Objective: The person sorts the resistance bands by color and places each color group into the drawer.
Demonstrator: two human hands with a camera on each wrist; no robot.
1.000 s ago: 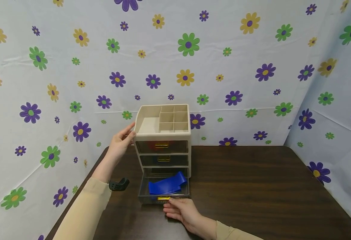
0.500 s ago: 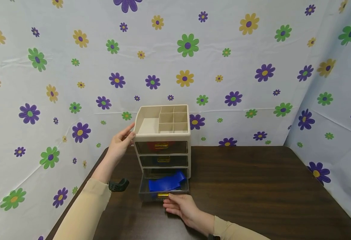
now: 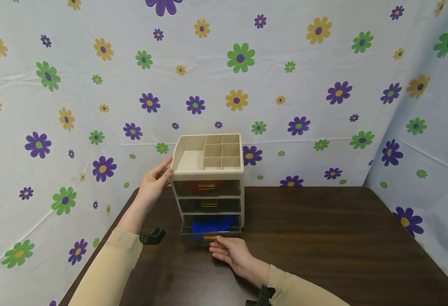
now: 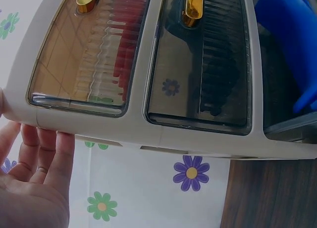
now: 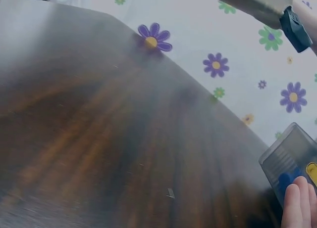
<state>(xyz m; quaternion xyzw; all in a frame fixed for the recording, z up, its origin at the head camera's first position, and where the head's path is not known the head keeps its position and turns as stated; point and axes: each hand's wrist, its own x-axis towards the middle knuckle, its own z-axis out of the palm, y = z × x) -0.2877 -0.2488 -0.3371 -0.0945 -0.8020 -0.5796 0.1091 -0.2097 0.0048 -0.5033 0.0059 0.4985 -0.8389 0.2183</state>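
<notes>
A cream drawer organizer point(image 3: 189, 175) has two closed smoky drawers and a pulled-out bottom drawer point(image 3: 191, 240). Inside that drawer lies a flat blue strip point(image 3: 213, 224), partly hidden behind the tinted front. My left hand point(image 3: 151, 183) touches the organizer's upper left side, thumb at the front corner; the left wrist view shows straight fingers point(image 4: 60, 161) against the side wall. At the bottom drawer's gold handle point(image 3: 209, 238), my right hand point(image 3: 236, 254) pinches the right end, its other fingers relaxed below. The right wrist view catches only fingertips point(image 5: 294, 203) by the drawer front.
Open compartments point(image 3: 222, 151) top the organizer. Something red point(image 4: 128, 40) shows through the top drawer. The dark wooden table point(image 3: 316, 246) extends to the right, and a flowered cloth point(image 3: 277, 80) hangs behind it. Black straps point(image 3: 151, 236) are on both wrists.
The bottom drawer has slid inward toward the organizer, with my right hand moving along at its handle. The blue strip has gone back with it. My left hand stays in place.
</notes>
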